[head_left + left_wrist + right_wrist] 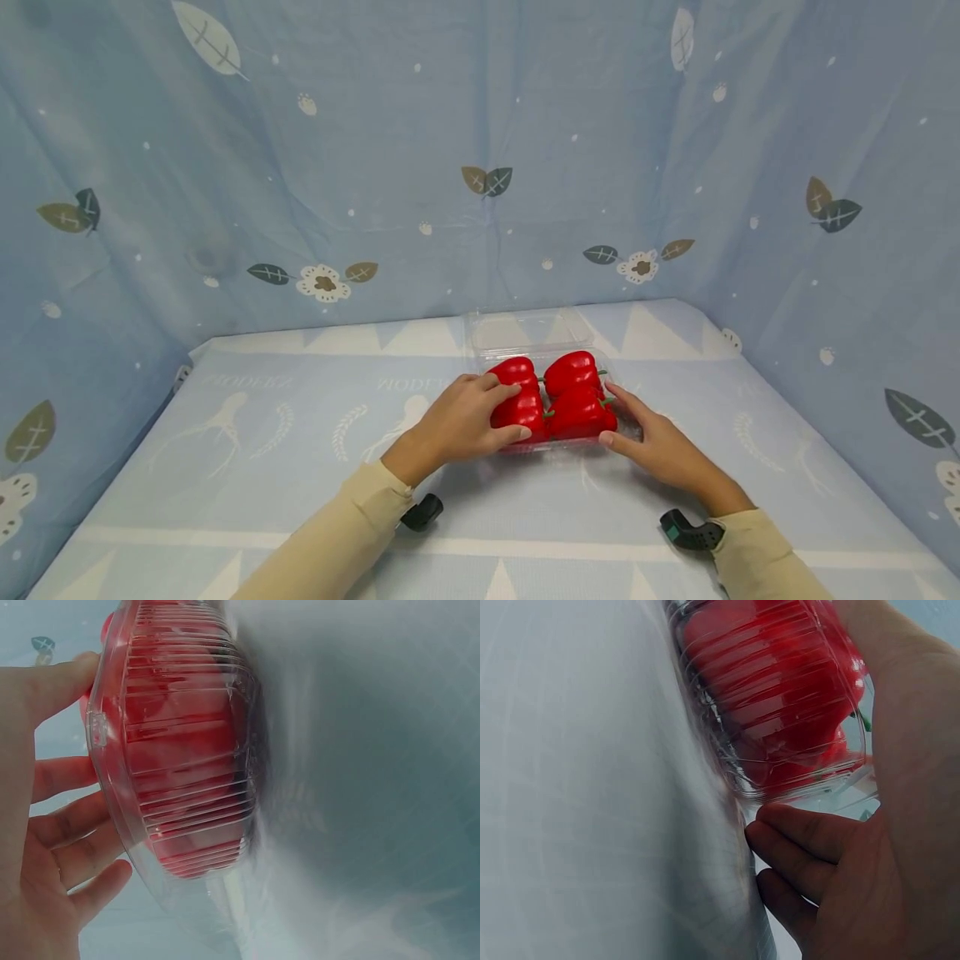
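Several red bell peppers with green stems [576, 415] fill the base of a clear plastic clamshell box [187, 784]. Its hinged lid [531, 330] is folded back, away from the person. My left hand [467, 421] rests over the left-hand peppers, thumb and forefinger spread across the front one [525, 412]. In the left wrist view, the fingers lie loosely along the box rim. My right hand [658, 446] is at the box's right side, thumb near the front corner and forefinger near the back pepper's stem. Its other fingers reach low by the ribbed wall in the right wrist view.
A pale patterned cloth [247, 467] covers the table under the box. Blue curtains [420, 125] with leaf prints hang behind and along both sides. Each wrist wears a dark band, one of them the right band [690, 531], close above the cloth.
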`<action>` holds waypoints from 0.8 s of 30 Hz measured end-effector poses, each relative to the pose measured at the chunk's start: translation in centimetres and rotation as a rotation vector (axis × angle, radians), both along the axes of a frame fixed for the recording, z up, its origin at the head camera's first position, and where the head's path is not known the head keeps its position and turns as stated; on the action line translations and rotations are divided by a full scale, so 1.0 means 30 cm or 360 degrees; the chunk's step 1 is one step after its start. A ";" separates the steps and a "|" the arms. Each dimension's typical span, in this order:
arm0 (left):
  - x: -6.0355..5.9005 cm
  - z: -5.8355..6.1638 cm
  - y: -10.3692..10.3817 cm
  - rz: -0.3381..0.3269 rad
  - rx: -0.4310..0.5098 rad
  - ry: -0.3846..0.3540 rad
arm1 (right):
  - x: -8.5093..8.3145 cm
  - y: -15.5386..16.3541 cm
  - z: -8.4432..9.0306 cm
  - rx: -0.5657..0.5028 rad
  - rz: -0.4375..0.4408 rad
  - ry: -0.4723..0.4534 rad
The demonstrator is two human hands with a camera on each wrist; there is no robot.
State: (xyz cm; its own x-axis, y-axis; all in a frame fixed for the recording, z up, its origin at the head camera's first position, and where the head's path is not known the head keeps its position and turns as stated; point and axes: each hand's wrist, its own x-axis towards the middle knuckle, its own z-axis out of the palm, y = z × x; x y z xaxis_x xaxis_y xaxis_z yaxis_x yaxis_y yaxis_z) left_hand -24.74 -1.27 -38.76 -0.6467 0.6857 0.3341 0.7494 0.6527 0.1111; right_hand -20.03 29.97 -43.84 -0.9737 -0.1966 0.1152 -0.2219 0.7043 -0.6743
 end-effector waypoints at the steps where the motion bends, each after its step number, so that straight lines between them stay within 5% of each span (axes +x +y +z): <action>1: 0.002 -0.001 0.000 0.0014 0.0017 -0.0032 | 0.001 0.001 0.001 -0.0008 0.0004 0.0006; 13: -0.005 -0.014 -0.002 -0.0005 0.0169 -0.0273 | 0.000 0.005 -0.001 -0.0022 0.0008 -0.0003; 24: -0.032 -0.026 -0.016 -0.0056 0.0188 -0.0274 | -0.002 0.004 -0.008 -0.0022 0.0007 0.0000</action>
State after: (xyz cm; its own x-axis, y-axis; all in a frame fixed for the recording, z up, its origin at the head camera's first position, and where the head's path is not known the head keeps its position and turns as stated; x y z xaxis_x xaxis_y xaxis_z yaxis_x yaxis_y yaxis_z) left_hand -25.69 -1.76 -39.55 -0.6775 0.6713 0.3005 0.7349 0.6013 0.3136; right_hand -20.09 30.08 -44.09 -0.9728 -0.1994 0.1179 -0.2252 0.6937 -0.6841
